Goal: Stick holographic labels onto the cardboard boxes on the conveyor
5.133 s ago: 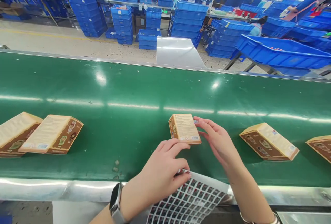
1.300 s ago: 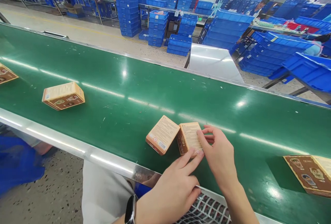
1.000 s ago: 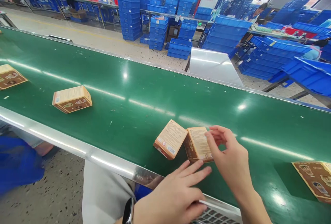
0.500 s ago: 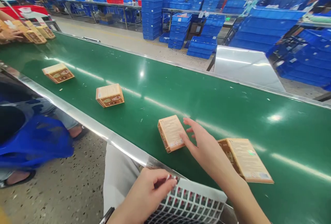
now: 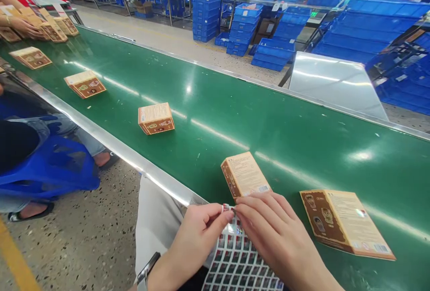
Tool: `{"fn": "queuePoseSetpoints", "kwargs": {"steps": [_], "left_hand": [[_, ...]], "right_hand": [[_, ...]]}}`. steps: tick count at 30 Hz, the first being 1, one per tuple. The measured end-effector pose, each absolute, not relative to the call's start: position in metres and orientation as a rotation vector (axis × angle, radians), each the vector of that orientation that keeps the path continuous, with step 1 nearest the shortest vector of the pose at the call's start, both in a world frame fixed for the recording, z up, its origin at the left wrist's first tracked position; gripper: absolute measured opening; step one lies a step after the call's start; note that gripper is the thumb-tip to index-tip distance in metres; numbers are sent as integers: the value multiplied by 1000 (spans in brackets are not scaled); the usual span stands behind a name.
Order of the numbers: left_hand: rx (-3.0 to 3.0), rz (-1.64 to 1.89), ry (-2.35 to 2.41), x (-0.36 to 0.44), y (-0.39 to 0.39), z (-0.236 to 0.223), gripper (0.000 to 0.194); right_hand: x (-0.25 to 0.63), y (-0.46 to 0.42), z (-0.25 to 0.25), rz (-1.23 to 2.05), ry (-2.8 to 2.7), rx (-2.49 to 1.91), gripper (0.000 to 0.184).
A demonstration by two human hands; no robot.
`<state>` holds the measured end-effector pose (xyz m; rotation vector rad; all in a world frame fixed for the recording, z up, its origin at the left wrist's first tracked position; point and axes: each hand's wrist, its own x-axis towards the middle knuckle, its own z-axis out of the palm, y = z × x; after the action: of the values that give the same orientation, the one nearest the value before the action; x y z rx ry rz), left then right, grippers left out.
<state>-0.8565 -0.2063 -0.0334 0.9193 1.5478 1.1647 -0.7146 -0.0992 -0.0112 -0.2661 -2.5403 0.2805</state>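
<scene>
My left hand (image 5: 193, 244) pinches the top edge of a white sheet of small red-and-dark stickers (image 5: 231, 259) between thumb and forefinger. Closed over the same edge, my right hand (image 5: 278, 237) has its fingertips meeting those of the left; its thumb is hidden. Just beyond the right knuckles sits a tan-and-brown printed carton (image 5: 247, 174), its near end partly covered by that hand. To the right lies a larger-looking tan-and-brown carton (image 5: 349, 219) with a small shiny sticker on its pale face.
Along the green conveyor belt (image 5: 215, 98) stand more cartons: one box (image 5: 156, 118), another box (image 5: 85, 84) and a farther box (image 5: 31, 58). A co-worker's hand (image 5: 27, 26) touches cartons at far left. A blue stool (image 5: 63, 161) stands left. Blue crates (image 5: 208, 8) stack behind.
My right hand has drawn back from the nearest carton to the sticker sheet, beside my left fingertips. The view has shifted. A further carton now shows on the belt at far left.
</scene>
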Motion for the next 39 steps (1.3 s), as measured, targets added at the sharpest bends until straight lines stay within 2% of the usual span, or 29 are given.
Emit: {"fn": "queuePoseSetpoints", "kwargs": {"steps": [4,7,8,11,13,16,21,34,39], "left_hand": [[944,1230,1536,-853,-207,-32,47],[1015,1254,1576,-849,-210,-34,48],[1066,1247,1599,-848,-210,-35,48],[1397,1273,1579,-846,-208,-41,38],[1727,1317,1520,-844,-202,-44,29],[2120,1201,1485,-838,-189,-48,25],[2294,974,1424,-826,-170,-56,31],[2361,898,1360,-810,-162,-52,34],[2378,879,1330,-803,-160,-52,33]], "right_hand": [[-703,-99,-3,582,-2413,-358,19],[-690,-85,0,858,-2206,-677,10],[-686,-78,0,929,-2118,-823,12],[-682,-51,-5,1134,-1895,-1200,36],[-684,-36,-8,1296,-1818,-1327,49],[-685,-26,-12,1460,-1753,-1383,56],[-677,-31,-14,1507,-1700,-1424,55],[-660,-44,-18,1415,-1660,-1471,51],[-653,-45,-22,1234,-1727,-1522,45]]}}
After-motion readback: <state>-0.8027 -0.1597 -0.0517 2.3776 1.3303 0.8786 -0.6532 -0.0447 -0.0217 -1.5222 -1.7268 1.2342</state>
